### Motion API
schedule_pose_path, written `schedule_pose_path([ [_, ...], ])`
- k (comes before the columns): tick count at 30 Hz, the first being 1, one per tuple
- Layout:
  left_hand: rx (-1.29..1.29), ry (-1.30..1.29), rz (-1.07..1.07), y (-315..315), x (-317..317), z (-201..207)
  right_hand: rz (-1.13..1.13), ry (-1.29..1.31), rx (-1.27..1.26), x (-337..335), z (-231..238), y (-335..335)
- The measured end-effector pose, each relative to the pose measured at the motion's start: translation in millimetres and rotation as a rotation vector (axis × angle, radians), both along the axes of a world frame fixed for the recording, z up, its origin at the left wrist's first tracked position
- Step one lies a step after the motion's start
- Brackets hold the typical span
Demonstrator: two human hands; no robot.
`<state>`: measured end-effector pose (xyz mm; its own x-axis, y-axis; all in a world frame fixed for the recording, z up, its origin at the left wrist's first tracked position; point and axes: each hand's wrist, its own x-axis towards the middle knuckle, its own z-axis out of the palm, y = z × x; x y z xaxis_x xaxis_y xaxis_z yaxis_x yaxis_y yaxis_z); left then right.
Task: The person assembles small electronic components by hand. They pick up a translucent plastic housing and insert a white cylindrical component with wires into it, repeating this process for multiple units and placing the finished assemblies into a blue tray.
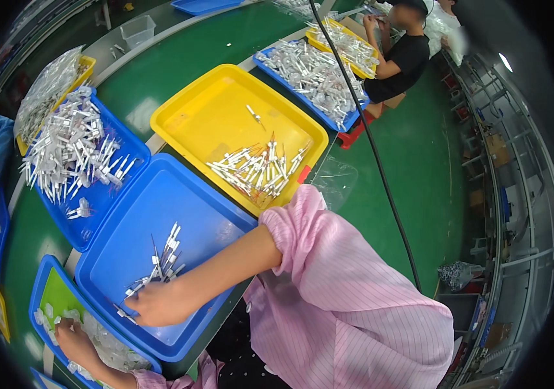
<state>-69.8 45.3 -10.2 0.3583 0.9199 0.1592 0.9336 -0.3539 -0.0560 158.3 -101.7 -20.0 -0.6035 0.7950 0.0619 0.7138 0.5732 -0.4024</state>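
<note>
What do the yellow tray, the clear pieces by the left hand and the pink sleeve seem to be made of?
Yellow tray: probably moulded plastic, smooth, from its rounded corners and soft sheen.
Clear pieces: likely plastic, glossy; they look translucent and catch light, though too small to be sure.
Pink sleeve: apparently cloth, matte, from its soft, bunched folds.
</note>
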Motion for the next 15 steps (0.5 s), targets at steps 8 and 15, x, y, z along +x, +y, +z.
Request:
schedule_pose_path([
  [8,0.131,-0.202,0.037,-10,20,21,0.079,-0.087,0.093,-9,-13,1],
  [15,-0.619,-1.29,-0.276,-24,65,45,-0.085,0.021,0.168,-19,-22,6],
])
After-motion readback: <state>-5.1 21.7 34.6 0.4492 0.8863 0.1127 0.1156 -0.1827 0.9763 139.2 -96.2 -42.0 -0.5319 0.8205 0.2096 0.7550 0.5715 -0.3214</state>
